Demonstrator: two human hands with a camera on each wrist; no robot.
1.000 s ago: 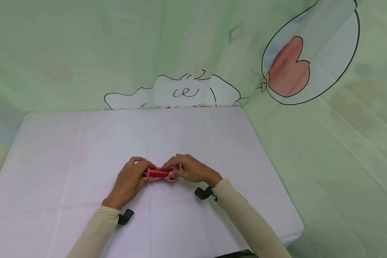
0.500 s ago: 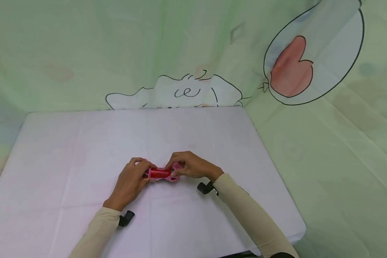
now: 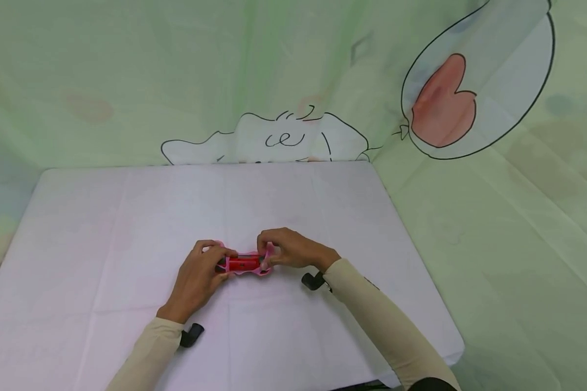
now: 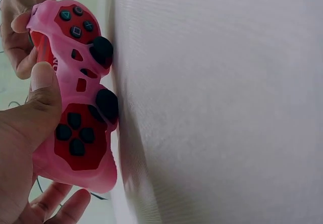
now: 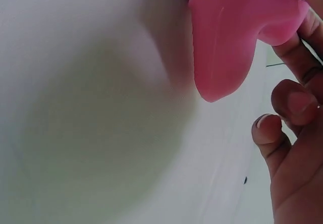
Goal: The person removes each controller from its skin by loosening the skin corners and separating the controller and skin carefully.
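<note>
- two hands meet over a pink game controller (image 3: pixel 243 264) near the middle of the worktop (image 3: pixel 127 217), a little toward its near edge.
- left hand (image 3: pixel 197 276) takes the controller's left end; its grip is curled round that end, thumb lying across the front face, as the left wrist view shows (image 4: pixel 30 128).
- right hand (image 3: pixel 286 250) takes the opposite end; its grip pinches the pink shell from above, fingers bent over the top.
- in the right wrist view the pink handle (image 5: pixel 237 37) fills the upper right, with curled fingertips (image 5: pixel 272 138) just beside and below it; how firmly they press i cannot tell.
- the controller is red underneath with a soft pink skin (image 4: pixel 75 168) over it; dark buttons and two black thumbsticks (image 4: pixel 107 104) show through the openings.
- in the left wrist view the thumbsticks look to touch or sit just beside the white cloth; from the head view i cannot tell whether the controller rests on the cloth or is lifted slightly.
- both forearms wear cream sleeves (image 3: pixel 372 320), each with a small black wrist camera (image 3: pixel 192 334) strapped near the cuff.
- white cloth with faint fold creases covers the worktop.
- behind and to the right hangs a pale green curtain (image 3: pixel 127 65) printed with a cartoon creature (image 3: pixel 269 142) and a balloon with a red heart (image 3: pixel 442 103).
</note>
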